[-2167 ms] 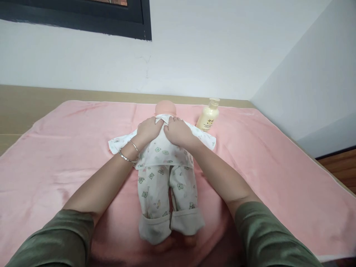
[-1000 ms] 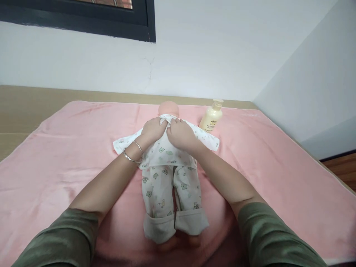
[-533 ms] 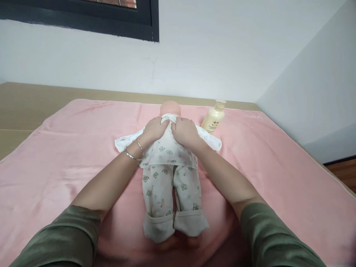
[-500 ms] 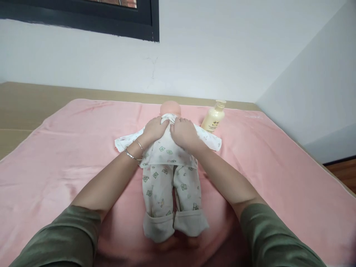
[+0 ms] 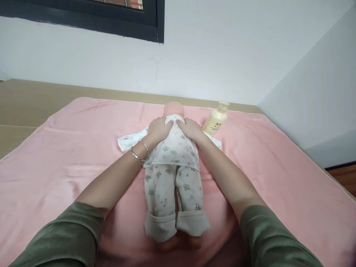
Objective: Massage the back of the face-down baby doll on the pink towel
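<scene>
Your left hand (image 5: 160, 129) rests spread over the left shoulder of the doll (image 5: 175, 157), its thumb reaching inward across the upper back of the white printed top (image 5: 180, 148). Your right hand (image 5: 191, 128) mirrors it on the right shoulder, its thumb angled in toward the other, and a strip of cloth shows between the two thumbs. Your fingers lie over the far edge of the shoulders, so you cannot tell from here how far they curl.

The doll lies at the middle of the pink blanket (image 5: 278, 170), its head (image 5: 174, 108) at the far end just beyond your hands and its feet (image 5: 193, 243) toward you. One printed sleeve (image 5: 130, 141) stretches out to the left; the right one is partly covered by your wrist. The matching trousers (image 5: 161, 189) have turned-up cuffs (image 5: 160, 225) at the near end.

On your left wrist you wear two thin metal bangles (image 5: 137, 155). A cream-coloured bottle (image 5: 214, 120) stands on the blanket, far and right of the doll, near the right sleeve. The blanket covers most of the wooden desk (image 5: 33, 100), which runs to the white wall (image 5: 211, 52). A dark window frame (image 5: 139, 27) sits in the wall at far left.
</scene>
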`<action>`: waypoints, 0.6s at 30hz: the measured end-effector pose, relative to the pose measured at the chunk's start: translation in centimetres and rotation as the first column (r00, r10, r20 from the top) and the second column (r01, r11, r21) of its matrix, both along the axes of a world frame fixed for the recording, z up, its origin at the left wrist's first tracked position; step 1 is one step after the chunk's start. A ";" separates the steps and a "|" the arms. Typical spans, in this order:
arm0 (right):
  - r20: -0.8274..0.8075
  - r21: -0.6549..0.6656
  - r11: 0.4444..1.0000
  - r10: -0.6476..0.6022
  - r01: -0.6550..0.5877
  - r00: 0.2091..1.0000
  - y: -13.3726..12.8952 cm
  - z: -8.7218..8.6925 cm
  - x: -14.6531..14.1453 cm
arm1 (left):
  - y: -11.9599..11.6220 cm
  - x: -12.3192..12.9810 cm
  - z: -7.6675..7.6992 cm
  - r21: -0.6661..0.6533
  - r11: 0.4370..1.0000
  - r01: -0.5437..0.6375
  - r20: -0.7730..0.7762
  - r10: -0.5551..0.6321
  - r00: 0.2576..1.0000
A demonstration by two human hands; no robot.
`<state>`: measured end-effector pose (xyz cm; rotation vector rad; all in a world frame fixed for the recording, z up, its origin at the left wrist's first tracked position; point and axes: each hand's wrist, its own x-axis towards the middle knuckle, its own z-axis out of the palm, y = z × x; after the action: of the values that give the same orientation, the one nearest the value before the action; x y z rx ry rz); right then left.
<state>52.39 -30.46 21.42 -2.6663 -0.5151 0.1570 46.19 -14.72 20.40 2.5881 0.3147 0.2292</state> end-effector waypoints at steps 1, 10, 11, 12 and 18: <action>0.001 0.002 1.000 0.004 -0.004 1.000 0.0 0.0 -0.1 | 0.0 0.0 0.0 -0.004 1.000 -0.003 0.002 0.003 1.000; -0.001 -0.005 1.000 0.013 -0.013 1.000 0.0 0.4 -0.3 | 0.2 0.1 -0.4 -0.007 1.000 0.006 0.019 -0.006 1.000; 0.005 -0.010 1.000 0.009 -0.009 1.000 0.1 0.7 -0.6 | 0.3 0.1 -0.3 -0.010 1.000 0.009 0.019 -0.009 1.000; 0.020 -0.013 1.000 0.007 -0.007 1.000 0.1 0.9 -0.9 | 0.3 0.0 -0.2 -0.013 1.000 0.015 0.016 -0.014 1.000; 0.363 0.093 0.989 0.075 -0.116 0.929 1.3 1.9 -4.2 | 0.8 -0.3 1.2 -0.032 0.997 0.068 -0.015 -0.068 0.998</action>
<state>48.17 -29.20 23.34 -2.5659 -0.7446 -0.3308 45.87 -13.94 21.59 2.5656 0.2337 0.1776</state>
